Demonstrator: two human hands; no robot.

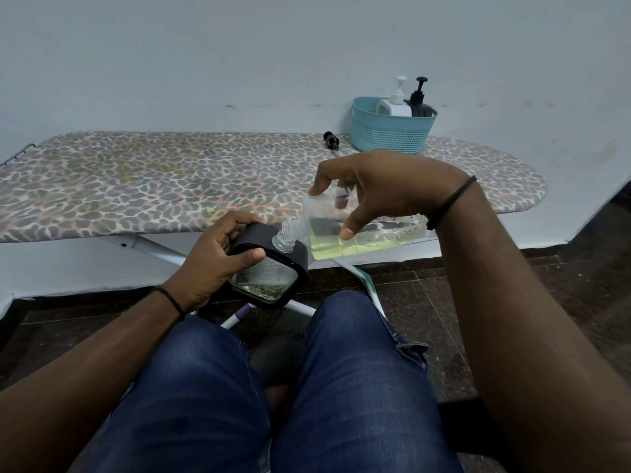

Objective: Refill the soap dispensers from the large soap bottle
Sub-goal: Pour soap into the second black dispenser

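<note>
One large soap bottle lies tipped in the right hand, fingers curled round it, its neck touching the mouth of one black-framed dispenser gripped by the left hand above the knees. Two more dispensers stand in one blue basket on the ironing board; one loose pump lies beside it

Both forearms reach forward over the knees, each wrist wearing a thin dark band. The left hand sits low, its fingers and thumb curled round what it grips, thumb lying across the top. The right hand is raised higher, palm down, its thumb and fingertips spread and pinching from above.
</note>
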